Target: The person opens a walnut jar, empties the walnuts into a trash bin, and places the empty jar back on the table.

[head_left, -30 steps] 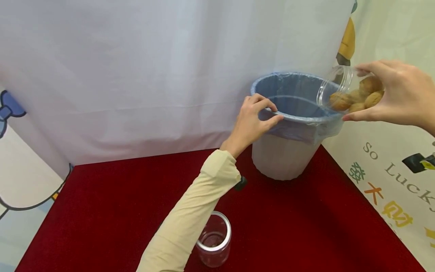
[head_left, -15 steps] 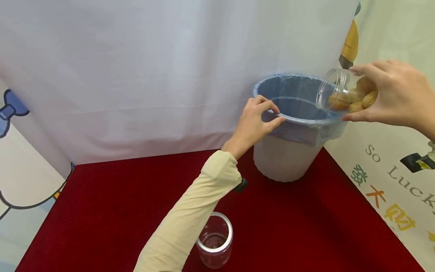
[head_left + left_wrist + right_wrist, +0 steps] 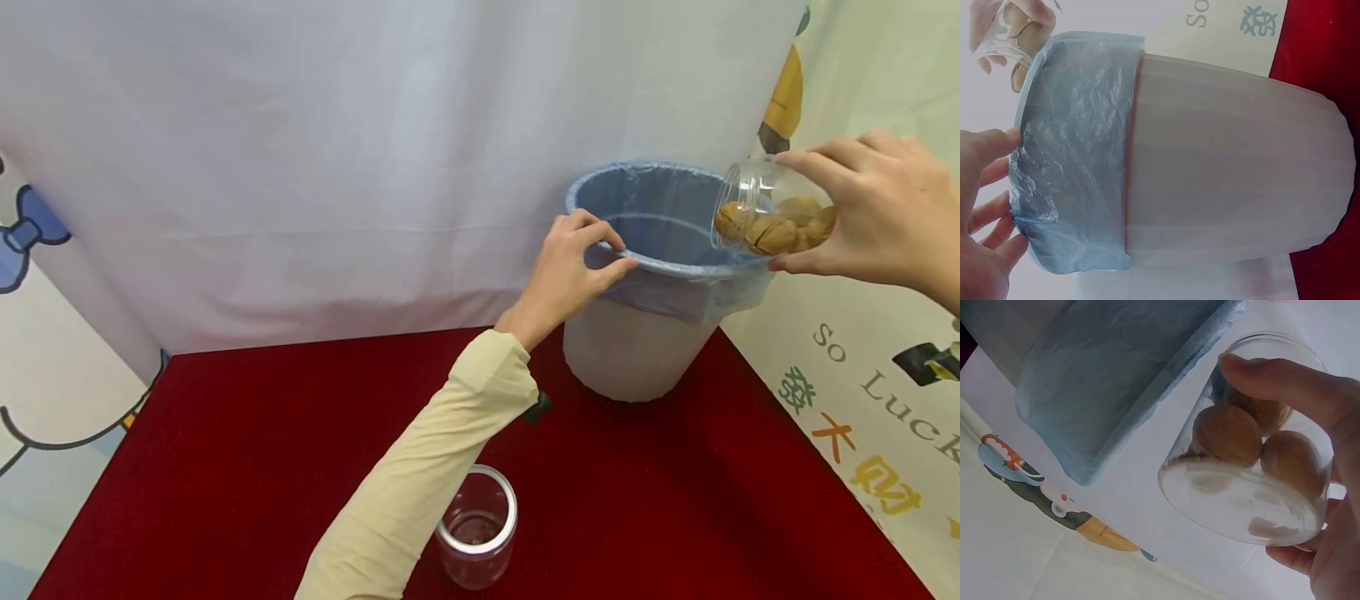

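Observation:
My left hand (image 3: 566, 262) pinches the near rim of a trash bin (image 3: 633, 350), thumb outside and fingers over the edge. A pale blue bin liner (image 3: 667, 296) is folded down over that rim. At the right, my right hand (image 3: 892, 208) grips a clear jar (image 3: 757, 179) tipped on its side, its mouth over the bin's right rim. Several walnuts (image 3: 774, 233) lie inside along the lower wall. In the left wrist view one walnut (image 3: 1019, 78) sits at the jar's mouth. The right wrist view shows the jar's base (image 3: 1241, 503) facing the camera.
A second clear jar (image 3: 476, 571) with a white rim stands upright on the red tablecloth (image 3: 262, 458), partly behind my left sleeve (image 3: 420, 475). A white curtain (image 3: 337, 167) hangs behind the bin. A printed cloth (image 3: 847, 358) borders the right side.
The jar in my right hand has tipped further, mouth lower, and the walnuts have slid toward its opening. My left hand keeps its hold on the rim.

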Available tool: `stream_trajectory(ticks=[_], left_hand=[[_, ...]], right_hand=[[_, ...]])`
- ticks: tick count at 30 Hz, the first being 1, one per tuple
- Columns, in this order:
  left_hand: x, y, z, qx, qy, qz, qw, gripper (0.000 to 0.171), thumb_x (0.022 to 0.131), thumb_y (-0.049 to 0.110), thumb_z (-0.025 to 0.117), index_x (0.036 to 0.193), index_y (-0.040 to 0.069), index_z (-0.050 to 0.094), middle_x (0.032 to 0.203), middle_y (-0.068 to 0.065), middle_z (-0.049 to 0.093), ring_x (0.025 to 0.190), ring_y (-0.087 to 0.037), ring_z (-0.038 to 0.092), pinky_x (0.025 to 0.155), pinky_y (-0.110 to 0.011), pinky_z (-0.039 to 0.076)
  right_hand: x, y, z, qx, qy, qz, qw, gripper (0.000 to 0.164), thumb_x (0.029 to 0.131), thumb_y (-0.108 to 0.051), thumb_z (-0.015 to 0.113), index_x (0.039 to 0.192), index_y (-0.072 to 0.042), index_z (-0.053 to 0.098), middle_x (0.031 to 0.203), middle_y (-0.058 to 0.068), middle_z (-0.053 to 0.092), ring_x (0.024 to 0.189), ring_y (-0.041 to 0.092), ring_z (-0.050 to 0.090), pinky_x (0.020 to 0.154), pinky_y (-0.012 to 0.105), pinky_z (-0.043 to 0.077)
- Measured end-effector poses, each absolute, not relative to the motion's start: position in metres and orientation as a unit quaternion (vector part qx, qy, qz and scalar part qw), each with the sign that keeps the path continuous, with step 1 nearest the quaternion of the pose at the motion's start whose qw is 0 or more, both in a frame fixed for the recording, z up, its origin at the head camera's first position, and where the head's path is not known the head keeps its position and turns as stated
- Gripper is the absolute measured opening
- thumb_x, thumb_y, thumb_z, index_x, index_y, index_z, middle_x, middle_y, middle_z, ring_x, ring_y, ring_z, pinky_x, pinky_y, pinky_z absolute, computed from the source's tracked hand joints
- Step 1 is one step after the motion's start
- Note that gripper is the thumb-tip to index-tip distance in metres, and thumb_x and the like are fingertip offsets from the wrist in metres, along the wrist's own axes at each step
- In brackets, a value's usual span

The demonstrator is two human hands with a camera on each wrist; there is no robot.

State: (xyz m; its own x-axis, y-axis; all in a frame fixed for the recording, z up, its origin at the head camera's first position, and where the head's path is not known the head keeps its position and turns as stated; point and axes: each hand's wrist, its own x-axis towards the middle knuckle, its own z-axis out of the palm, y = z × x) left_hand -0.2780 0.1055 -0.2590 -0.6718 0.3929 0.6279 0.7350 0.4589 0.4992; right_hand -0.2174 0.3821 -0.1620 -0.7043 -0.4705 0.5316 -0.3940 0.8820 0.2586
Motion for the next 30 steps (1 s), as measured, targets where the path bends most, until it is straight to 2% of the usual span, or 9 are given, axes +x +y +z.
stream_trajectory(ticks=[16, 26, 30], left_hand=[[-0.2766, 0.1087, -0.2595, -0.340, -0.827, -0.391, 0.217, 0.018, 0.083, 0.031, 0.074, 0.089, 0.016, 0.070, 0.100, 0.002, 0.056, 0.100, -0.017, 0.046, 0.084, -0.022, 0.036], [-0.2748, 0.1080, -0.2583, -0.347, -0.823, -0.393, 0.221, 0.019, 0.082, 0.030, 0.075, 0.090, 0.014, 0.070, 0.100, 0.000, 0.057, 0.099, -0.018, 0.047, 0.085, -0.023, 0.036], [-0.2744, 0.1079, -0.2581, -0.348, -0.822, -0.392, 0.223, 0.018, 0.082, 0.030, 0.075, 0.089, 0.014, 0.070, 0.101, 0.000, 0.057, 0.099, -0.018, 0.047, 0.085, -0.023, 0.036]], right_hand=[[-0.2182, 0.3832, -0.1600, 0.282, -0.893, -0.109, 0.332, 0.090, 0.040, -0.029, 0.075, 0.123, -0.004, 0.052, 0.111, 0.026, 0.053, 0.102, 0.048, 0.042, 0.083, 0.062, 0.032], [-0.2174, 0.3831, -0.1603, 0.277, -0.893, -0.120, 0.335, 0.096, 0.034, -0.023, 0.082, 0.123, -0.004, 0.051, 0.111, 0.027, 0.051, 0.104, 0.050, 0.040, 0.083, 0.063, 0.031], [-0.2170, 0.3834, -0.1603, 0.277, -0.892, -0.115, 0.337, 0.095, 0.035, -0.025, 0.080, 0.122, -0.004, 0.051, 0.111, 0.027, 0.051, 0.103, 0.049, 0.041, 0.083, 0.062, 0.031]])
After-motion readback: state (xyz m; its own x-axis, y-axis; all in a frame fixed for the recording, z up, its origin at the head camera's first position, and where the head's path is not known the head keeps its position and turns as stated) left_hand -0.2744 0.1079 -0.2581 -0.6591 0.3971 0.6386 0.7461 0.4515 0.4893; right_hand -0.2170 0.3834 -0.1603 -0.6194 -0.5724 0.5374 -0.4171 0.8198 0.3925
